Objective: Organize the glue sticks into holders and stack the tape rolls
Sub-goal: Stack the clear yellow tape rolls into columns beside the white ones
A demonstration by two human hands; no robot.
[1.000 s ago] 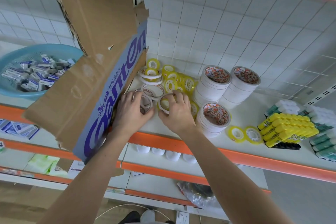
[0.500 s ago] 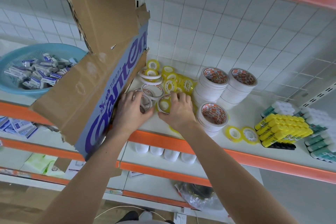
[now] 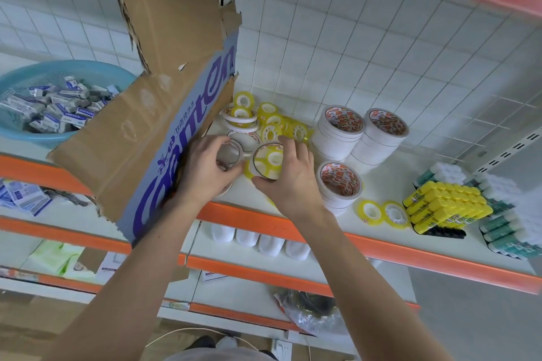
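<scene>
Two hands, head view: both work at frame centre, at the front of the white shelf point(image 3: 366, 211).
Left hand point(image 3: 205, 168): fingers curl round a thin white-rimmed tape ring point(image 3: 230, 154), tilted up off the shelf, probably to free it from the loose pile.
Right hand point(image 3: 289, 182): thumb and fingers pinch a clear yellowish roll point(image 3: 268, 160), lifted just beside the ring; likely the next piece for a stack.
Loose rolls point(image 3: 271, 123): small glossy yellow rings with white cores, jumbled behind the hands, not yet stacked.
Wide rolls point(image 3: 340, 133): matte white, red-printed cores, already in neat columns right of centre, flat faces mating so they stand steady.
Two small rolls point(image 3: 382, 212): lie flat near the shelf edge, lower right.
Glue sticks point(image 3: 445, 205): yellow and green plastic cylinders, laid side by side at far right; no holder visible.
Box point(image 3: 140, 132): torn corrugated cardboard, leaning at upper left, touching the left hand's back.
Basket point(image 3: 17, 79): pale blue plastic, far left, full of small packets.
</scene>
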